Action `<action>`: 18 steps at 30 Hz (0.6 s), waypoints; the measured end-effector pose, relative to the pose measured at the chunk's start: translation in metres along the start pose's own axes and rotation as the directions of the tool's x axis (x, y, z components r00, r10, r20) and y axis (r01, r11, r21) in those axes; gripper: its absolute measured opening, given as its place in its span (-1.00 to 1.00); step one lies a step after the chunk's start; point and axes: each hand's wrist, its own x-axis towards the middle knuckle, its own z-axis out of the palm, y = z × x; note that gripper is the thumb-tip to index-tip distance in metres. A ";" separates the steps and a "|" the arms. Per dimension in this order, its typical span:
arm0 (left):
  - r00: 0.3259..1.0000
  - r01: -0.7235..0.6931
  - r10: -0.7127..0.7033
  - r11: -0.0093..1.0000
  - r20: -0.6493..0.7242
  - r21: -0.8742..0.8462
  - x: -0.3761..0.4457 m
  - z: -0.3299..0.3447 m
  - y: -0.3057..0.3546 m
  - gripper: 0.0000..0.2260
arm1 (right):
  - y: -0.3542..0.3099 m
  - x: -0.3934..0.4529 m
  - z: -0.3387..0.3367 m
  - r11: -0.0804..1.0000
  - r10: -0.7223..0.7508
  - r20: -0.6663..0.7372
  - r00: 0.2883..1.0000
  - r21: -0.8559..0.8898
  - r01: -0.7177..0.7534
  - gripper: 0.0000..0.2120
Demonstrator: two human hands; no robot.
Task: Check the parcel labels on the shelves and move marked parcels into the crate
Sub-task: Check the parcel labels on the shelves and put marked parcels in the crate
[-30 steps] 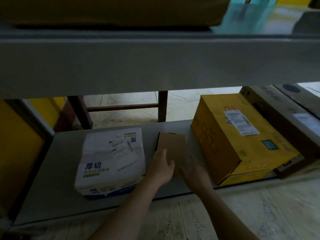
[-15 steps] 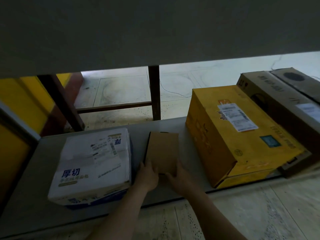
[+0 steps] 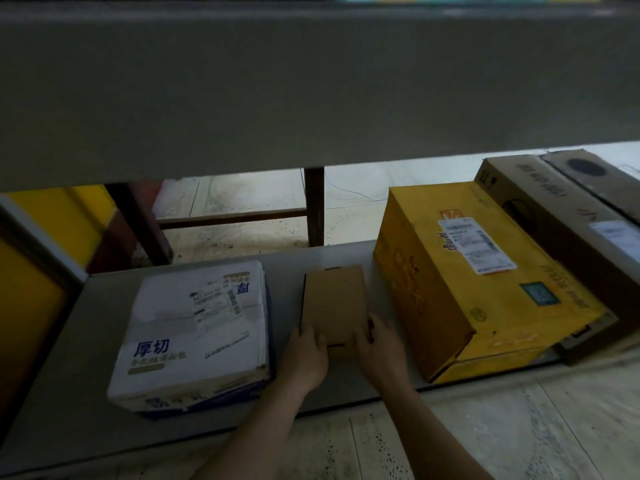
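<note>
A small flat brown cardboard parcel (image 3: 334, 301) lies on the low grey shelf (image 3: 69, 368), between a white parcel (image 3: 197, 337) with blue print and a label on top, and a big yellow box (image 3: 485, 282) with a white label. My left hand (image 3: 306, 355) grips the small parcel's near left corner. At its near right corner my right hand (image 3: 381, 348) grips it, thumb on top. No label shows on the small parcel's top face.
Two long brown cartons (image 3: 561, 216) lie to the right of the yellow box. The grey upper shelf board (image 3: 311, 91) hangs low over the parcels. Dark wooden legs (image 3: 315, 206) stand behind, a yellow panel (image 3: 27, 306) at the left. Tiled floor lies in front.
Both hands drew back from the middle of the small brown parcel to its near corners and closed on it. My view shifted down and back up.
</note>
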 end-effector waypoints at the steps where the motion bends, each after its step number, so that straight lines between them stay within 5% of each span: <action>1: 1.000 -0.020 0.020 1.000 -0.007 -0.006 -0.004 -0.003 0.003 -0.58 | -0.004 -0.002 -0.005 0.999 -0.004 -0.019 1.000 0.050 0.005 -0.74; 5: 0.998 -0.064 0.063 0.997 -0.005 -0.041 -0.008 -0.017 0.013 -0.58 | -0.019 -0.008 -0.018 0.980 0.024 -0.025 0.999 0.196 -0.019 -0.67; 11: 0.989 -0.130 0.135 0.988 0.066 -0.080 -0.018 -0.049 0.030 -0.53 | -0.049 -0.023 -0.028 0.985 -0.040 -0.159 0.987 0.158 0.065 -0.62; 16: 0.983 -0.119 0.163 0.917 0.085 -0.381 -0.031 -0.075 0.054 -0.76 | -0.079 -0.042 -0.027 0.987 -0.158 -0.209 0.965 -0.001 0.161 -0.62; 18: 0.984 -0.102 0.159 0.875 0.082 -0.474 -0.032 -0.082 0.054 -0.69 | -0.087 -0.052 -0.026 0.977 -0.210 -0.213 0.954 -0.014 0.212 -0.63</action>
